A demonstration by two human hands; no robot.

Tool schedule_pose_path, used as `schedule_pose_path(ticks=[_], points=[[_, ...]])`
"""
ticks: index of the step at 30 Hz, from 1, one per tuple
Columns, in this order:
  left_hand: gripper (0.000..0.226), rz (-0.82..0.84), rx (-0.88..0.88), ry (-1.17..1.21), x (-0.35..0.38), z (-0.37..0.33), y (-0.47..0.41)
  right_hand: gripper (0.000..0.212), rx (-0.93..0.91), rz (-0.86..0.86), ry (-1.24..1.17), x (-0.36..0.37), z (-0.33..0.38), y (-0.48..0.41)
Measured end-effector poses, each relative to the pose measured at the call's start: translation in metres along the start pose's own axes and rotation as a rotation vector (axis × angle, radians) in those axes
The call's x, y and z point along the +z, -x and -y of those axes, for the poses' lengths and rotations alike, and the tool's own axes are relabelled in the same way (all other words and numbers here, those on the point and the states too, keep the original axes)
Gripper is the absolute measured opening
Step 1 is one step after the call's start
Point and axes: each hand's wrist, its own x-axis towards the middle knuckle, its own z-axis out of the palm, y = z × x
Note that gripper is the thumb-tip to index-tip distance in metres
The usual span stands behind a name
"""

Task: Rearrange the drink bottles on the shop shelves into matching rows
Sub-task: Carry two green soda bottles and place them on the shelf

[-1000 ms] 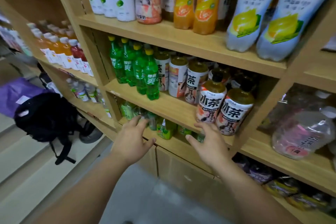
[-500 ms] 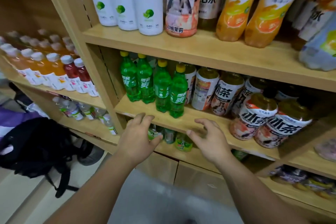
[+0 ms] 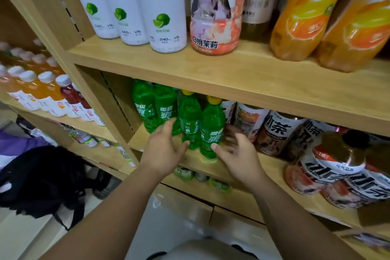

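Hands flank green bottles (image 3: pixel 190 120).
Left hand (image 3: pixel 163 150) and right hand (image 3: pixel 240 154), both released, bracket the front pair near the shelf's (image 3: pixel 138 140) left corner.

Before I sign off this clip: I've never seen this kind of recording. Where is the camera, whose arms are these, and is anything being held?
There is no machine here. The single picture comes from a wide-angle camera worn on a person's head, looking forward and down, so the two arms rising from the bottom edge are that person's own. The left hand and right hand are spread open on either side of the two front green plastic bottles with yellow caps on the middle light wooden shelf. Neither hand plainly grips a bottle; whether fingertips touch is too blurred to tell. Right of these stand tea bottles with bold black lettering. The shelf above carries tall white bottles with lime pictures and orange drink bottles.
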Motion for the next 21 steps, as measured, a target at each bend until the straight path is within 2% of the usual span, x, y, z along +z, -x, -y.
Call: schedule_pose_path(ticks=[2,4,6,8,12,15,19,21], points=[[0.082,0.008,-0.013,0.015,0.004,0.001,-0.006,0.082,0.002,0.008,-0.012,0.003,0.0,-0.006],[0.08,0.025,-0.025,0.049,0.007,0.0,-0.012,0.075,0.004,0.033,-0.027,0.007,-0.001,-0.011],[0.06,0.021,-0.036,0.102,0.009,-0.001,-0.02,0.062,0.003,0.067,-0.034,0.01,0.0,-0.014],[0.037,0.004,-0.038,0.19,0.012,-0.002,-0.029,0.062,0.0,0.068,-0.02,0.012,-0.001,-0.018],[0.046,0.005,-0.029,0.392,0.019,-0.003,-0.039,0.064,0.059,0.005,0.028,0.016,0.002,-0.02],[0.05,0.029,0.007,0.455,0.022,0.001,-0.042,0.051,0.11,-0.059,0.092,0.019,0.003,-0.019],[0.041,0.162,0.049,0.469,0.016,0.016,-0.045,0.059,0.084,-0.138,0.044,0.028,0.009,-0.014],[0.045,0.275,0.07,0.49,0.011,0.025,-0.044,0.052,0.096,-0.161,0.059,0.033,0.011,-0.011]])
